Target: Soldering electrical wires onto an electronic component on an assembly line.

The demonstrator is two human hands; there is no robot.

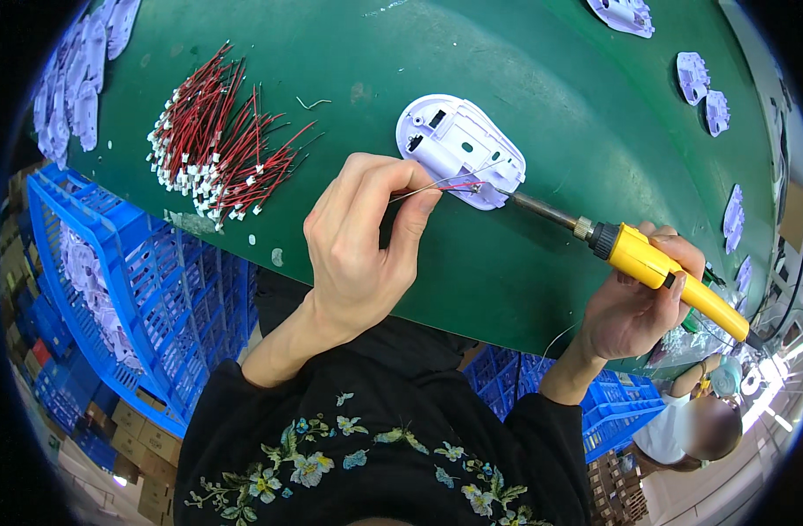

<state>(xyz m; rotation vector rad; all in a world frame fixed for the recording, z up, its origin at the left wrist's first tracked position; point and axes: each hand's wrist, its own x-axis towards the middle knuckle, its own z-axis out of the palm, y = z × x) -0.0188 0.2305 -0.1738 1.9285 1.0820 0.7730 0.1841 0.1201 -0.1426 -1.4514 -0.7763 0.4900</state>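
Observation:
A pale lilac plastic shell (502, 159), rounded like a mouse casing, lies open side up on the green table. My left hand (358, 232) is closed at the shell's near edge, thumb and forefinger pinching a thin red wire (458, 187) and a fine silvery strand beside it. Their ends reach over the shell's near end. In my right hand (634, 311) is a yellow soldering iron (651, 260), fingers wrapped round its handle. The iron's tip points left and meets the shell's near right edge by the wire end; whether it touches the wire is too small to tell.
To the left lies a heap of red wires with white connectors (213, 145). More lilac shells are piled at far left (81, 83) and scattered along the right edge (692, 74). Blue crates (169, 298) stand below the table. Another person (669, 434) is at lower right.

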